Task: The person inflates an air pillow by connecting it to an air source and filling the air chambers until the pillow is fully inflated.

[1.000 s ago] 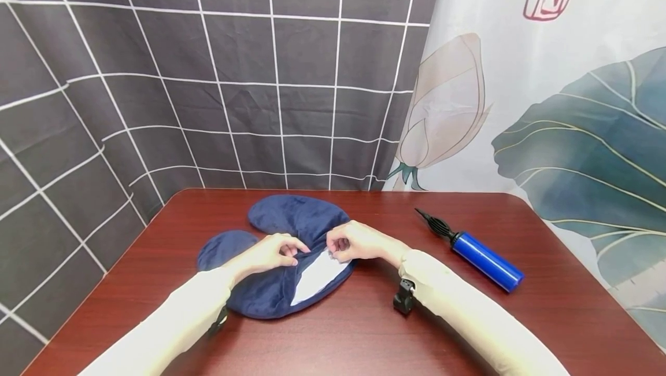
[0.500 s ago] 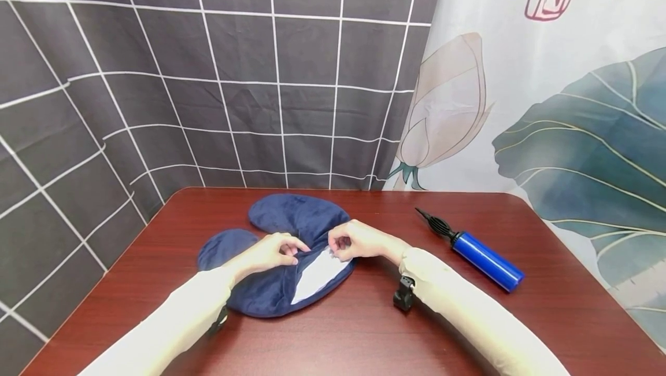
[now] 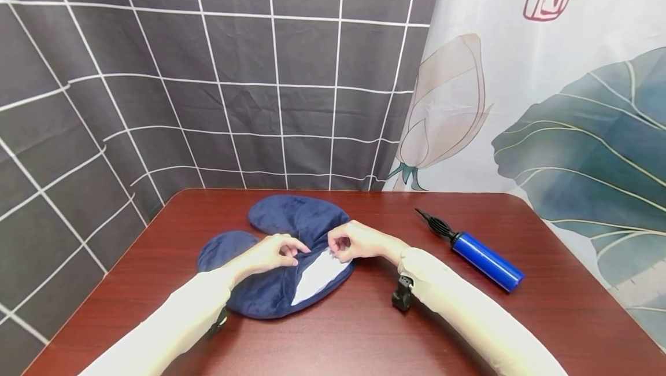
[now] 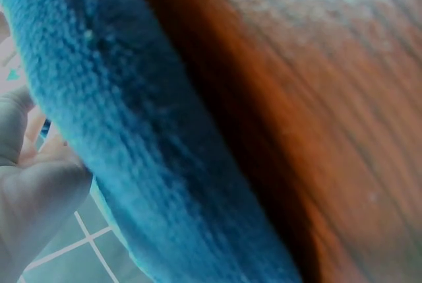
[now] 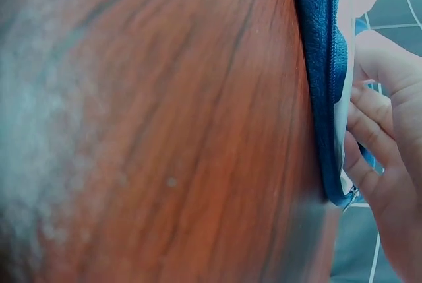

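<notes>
A navy plush U-shaped neck pillow (image 3: 265, 301) lies on the table, its cover open along a zipper (image 5: 333, 45) so that a white inner layer (image 3: 314, 277) shows. My left hand (image 3: 273, 250) holds the cover beside the upper edge of this opening, index finger stretched out and the other fingers bent; its grip is partly hidden. At the right end of the opening, my right hand (image 3: 354, 242) pinches the white layer with curled fingers. In the left wrist view, the plush side of the pillow (image 4: 132, 131) hides most of the left fingers.
A blue hand pump (image 3: 486, 260) with a black bellows neck and pointed nozzle lies to the right on the reddish-brown table (image 3: 354, 341). A grey gridded curtain (image 3: 234, 75) and a white floral curtain (image 3: 468, 104) hang behind the table.
</notes>
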`<state>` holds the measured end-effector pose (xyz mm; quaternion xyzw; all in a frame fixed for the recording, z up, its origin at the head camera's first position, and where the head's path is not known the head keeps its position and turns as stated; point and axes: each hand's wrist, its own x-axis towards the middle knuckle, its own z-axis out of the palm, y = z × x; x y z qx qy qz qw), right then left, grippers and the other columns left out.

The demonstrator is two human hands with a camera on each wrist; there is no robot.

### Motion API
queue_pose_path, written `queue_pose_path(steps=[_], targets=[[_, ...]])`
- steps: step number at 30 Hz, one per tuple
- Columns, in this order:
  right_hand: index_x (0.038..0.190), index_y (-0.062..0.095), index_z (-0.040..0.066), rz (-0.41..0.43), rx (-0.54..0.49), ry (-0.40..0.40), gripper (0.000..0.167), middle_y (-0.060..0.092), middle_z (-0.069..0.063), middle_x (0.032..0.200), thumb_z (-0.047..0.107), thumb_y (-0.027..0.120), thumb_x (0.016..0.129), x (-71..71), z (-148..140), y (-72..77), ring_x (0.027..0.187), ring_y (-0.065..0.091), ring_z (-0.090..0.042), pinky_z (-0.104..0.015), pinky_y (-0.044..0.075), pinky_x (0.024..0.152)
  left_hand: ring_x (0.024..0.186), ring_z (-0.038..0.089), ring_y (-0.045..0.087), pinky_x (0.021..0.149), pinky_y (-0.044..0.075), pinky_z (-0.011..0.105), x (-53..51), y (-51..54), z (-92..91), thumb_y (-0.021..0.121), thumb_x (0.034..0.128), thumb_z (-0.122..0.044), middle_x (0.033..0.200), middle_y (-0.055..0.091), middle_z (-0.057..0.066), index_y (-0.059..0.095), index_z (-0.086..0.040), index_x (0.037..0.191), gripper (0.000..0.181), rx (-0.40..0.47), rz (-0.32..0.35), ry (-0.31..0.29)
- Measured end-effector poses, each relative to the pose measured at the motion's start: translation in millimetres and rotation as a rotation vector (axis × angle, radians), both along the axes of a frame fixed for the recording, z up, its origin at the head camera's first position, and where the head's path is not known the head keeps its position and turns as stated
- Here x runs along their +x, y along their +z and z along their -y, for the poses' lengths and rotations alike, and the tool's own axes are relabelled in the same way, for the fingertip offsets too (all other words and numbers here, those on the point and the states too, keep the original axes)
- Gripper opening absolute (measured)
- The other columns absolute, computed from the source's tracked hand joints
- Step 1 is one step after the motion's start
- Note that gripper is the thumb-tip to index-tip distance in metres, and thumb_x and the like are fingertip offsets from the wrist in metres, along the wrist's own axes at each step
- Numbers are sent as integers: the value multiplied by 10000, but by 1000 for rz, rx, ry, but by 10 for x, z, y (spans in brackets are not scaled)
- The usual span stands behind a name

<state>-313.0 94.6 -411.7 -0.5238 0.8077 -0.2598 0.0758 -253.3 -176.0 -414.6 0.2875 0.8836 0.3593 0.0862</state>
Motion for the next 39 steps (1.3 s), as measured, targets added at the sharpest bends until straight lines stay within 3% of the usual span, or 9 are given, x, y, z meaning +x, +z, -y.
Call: queue_pose_path(steps=[6,17,22,28,35,39], targets=[[785,610,168,-21,-18,-15,115,581,42,754,79,682,793,11,-54,-27,738,520,-49,-152,391,669,780,1,560,739,451,181,-14,-6,-4,718,832,-31,901,609,79,723,-51,1118,286,4,-10,-5],[931,634,133,76,-55,-92,119,646,20,817,107,716,850,86,-69,-36,768,580,-50,-199,487,724,782,19,560,736,448,184,-4,-17,1,722,836,-47,898,601,76,725,-61,1118,282,4,0,1],[931,720,128,20,-58,-129,75,658,12,830,147,746,863,156,-34,-12,757,577,-33,-177,504,717,793,24,560,747,444,187,-11,-21,3,722,838,-55,902,605,75,726,-67,1117,280,0,-6,3],[821,738,137,-86,-23,-207,74,620,19,765,195,784,828,227,-1,25,696,540,-11,-151,473,655,811,27,559,762,444,192,4,-18,11,722,837,-56,912,610,77,726,-68,1118,281,0,-10,10],[831,690,138,49,-8,-250,105,603,32,779,191,780,840,199,-22,-1,693,510,3,-151,459,672,803,29,560,759,445,193,25,-8,-4,723,837,-47,914,621,81,726,-68,1117,281,-3,-17,21],[835,673,116,94,-32,-218,118,613,15,766,176,775,842,192,-43,17,686,514,-3,-160,460,661,792,26,560,751,444,190,24,-12,-14,725,836,-44,912,628,76,726,-75,1115,281,-3,-27,28]])
